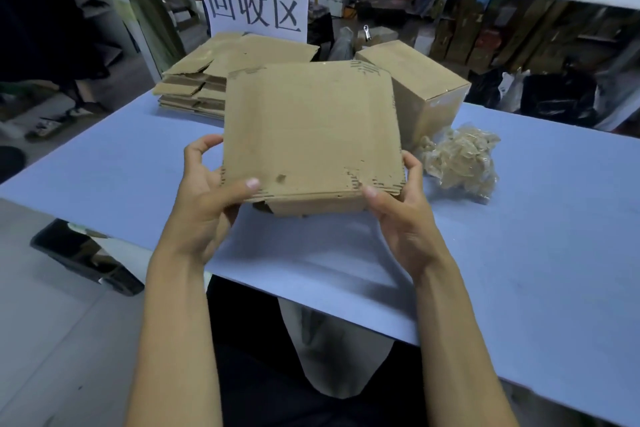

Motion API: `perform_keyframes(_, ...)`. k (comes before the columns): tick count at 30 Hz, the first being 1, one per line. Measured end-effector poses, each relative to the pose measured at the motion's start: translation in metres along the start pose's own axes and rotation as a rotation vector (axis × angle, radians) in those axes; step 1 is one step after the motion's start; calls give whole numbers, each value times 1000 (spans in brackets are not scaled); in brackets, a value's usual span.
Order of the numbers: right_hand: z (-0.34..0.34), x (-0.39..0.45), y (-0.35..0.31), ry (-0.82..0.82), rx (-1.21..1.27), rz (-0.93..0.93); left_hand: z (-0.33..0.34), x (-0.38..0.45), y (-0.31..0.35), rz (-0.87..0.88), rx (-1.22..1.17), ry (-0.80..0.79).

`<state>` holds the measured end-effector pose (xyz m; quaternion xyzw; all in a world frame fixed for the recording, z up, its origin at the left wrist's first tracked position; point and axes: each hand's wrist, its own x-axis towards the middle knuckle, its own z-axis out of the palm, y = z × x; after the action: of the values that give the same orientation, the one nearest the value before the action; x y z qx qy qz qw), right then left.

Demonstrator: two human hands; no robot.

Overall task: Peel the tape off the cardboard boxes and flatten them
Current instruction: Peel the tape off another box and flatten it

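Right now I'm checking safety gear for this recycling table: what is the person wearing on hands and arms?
Nothing shows on either: the left hand and the right hand are bare, without gloves, rings or a watch. Both forearms are uncovered up to the frame's edge, with no sleeve in view.

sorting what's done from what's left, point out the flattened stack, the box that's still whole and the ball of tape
flattened stack (221,80): head view, top sheet.
whole box (412,74): head view, top face.
tape ball (462,159): head view, middle of the crumpled wad.
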<state>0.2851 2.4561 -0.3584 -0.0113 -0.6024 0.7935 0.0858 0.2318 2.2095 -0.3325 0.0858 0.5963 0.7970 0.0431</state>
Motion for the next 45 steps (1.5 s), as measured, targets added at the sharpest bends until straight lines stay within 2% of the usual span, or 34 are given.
perform_keyframes(2,-11,-3,-7,-63,-19,4,-5,-3,1,-30,61,-107)
perform_keyframes(4,-16,-5,-11,-48,-105,4,-4,-3,0,-42,78,-128)
perform_keyframes(9,-7,0,-13,249,-315,-21,4,1,0,-30,188,41)
perform_keyframes(13,-3,2,-12,424,-518,-19,7,6,-5,29,369,179)
perform_keyframes(17,-6,-1,-16,344,-473,-4,2,7,-3,24,418,238)
perform_keyframes(21,-6,-3,-21,287,-356,3,-6,3,4,-92,341,151)
perform_keyframes(27,-1,-3,-24,244,-301,-130,-3,-2,10,82,329,119)
perform_keyframes(31,7,-3,-25,234,-244,-237,-2,-3,15,253,498,109)
perform_keyframes(33,9,-3,-26,226,-210,-265,-1,-2,15,256,538,72)
perform_keyframes(36,12,-4,-30,230,-159,-299,6,-3,16,236,395,86)
perform_keyframes(40,13,-5,-34,270,-187,-362,14,-6,21,396,364,175)
perform_keyframes(45,13,-13,-43,232,-207,-369,14,-10,27,330,297,60)
